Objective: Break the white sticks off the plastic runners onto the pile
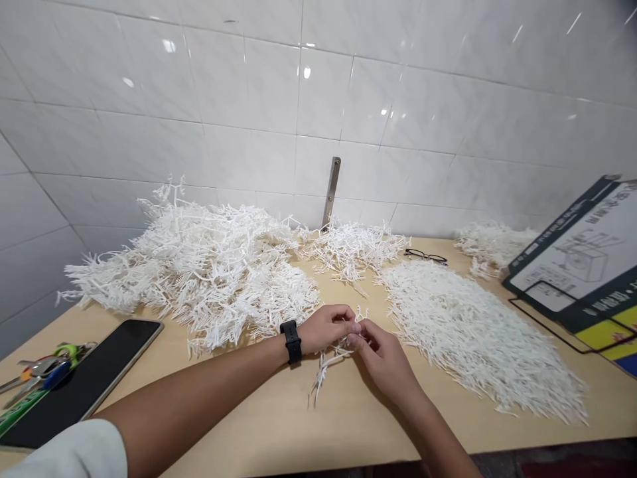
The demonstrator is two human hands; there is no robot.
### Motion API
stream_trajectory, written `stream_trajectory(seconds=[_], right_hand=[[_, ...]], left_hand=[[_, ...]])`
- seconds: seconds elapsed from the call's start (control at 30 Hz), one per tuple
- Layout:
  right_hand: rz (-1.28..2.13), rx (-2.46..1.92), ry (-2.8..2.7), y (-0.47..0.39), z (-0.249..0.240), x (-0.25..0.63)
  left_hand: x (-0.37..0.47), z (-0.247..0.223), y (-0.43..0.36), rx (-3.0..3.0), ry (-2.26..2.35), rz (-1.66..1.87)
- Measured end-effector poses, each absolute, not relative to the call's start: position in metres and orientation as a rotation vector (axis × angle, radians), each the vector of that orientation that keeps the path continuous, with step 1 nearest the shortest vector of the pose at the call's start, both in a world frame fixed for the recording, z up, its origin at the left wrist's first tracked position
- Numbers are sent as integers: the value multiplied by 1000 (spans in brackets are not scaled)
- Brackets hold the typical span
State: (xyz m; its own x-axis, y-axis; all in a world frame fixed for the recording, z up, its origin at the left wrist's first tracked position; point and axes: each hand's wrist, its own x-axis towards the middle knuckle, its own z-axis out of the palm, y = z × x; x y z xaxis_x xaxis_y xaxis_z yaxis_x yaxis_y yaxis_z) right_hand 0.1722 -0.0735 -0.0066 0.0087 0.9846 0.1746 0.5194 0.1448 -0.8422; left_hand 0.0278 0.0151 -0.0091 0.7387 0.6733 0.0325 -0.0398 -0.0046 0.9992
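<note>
My left hand (326,327), with a black watch on its wrist, pinches a white branched piece (323,368) near the middle of the table. Touching it on the right, my right hand (381,352) has thumb and fingers closed on the same piece. Thin white branches hang down below my left hand, and small tips stick up between the hands. A big tangled heap of white branched pieces (213,265) lies behind and to the left. To the right spreads a flatter pile of small white pieces (478,332).
A smaller white heap (353,245) and glasses (426,256) lie at the back, by a metal bracket (331,194). At left are a phone (84,378) and keys (44,368). A printed box (582,259) and black wire frame stand right.
</note>
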Motion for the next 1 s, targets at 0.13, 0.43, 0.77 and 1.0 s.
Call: stream_trajectory(seconds=[0.13, 0.43, 0.77, 1.0], right_hand=[[945, -1375, -1557, -72, -14, 189], [1230, -1316, -1460, -74, -7, 194], [1364, -1185, -1453, -74, -2, 193], [1423, -1095, -1427, -74, -9, 195]], left_hand=[[26, -8, 17, 1683, 469, 557], [21, -2, 15, 1902, 366, 292], [18, 5, 20, 1791, 173, 248], [19, 9, 17, 1763, 126, 216]])
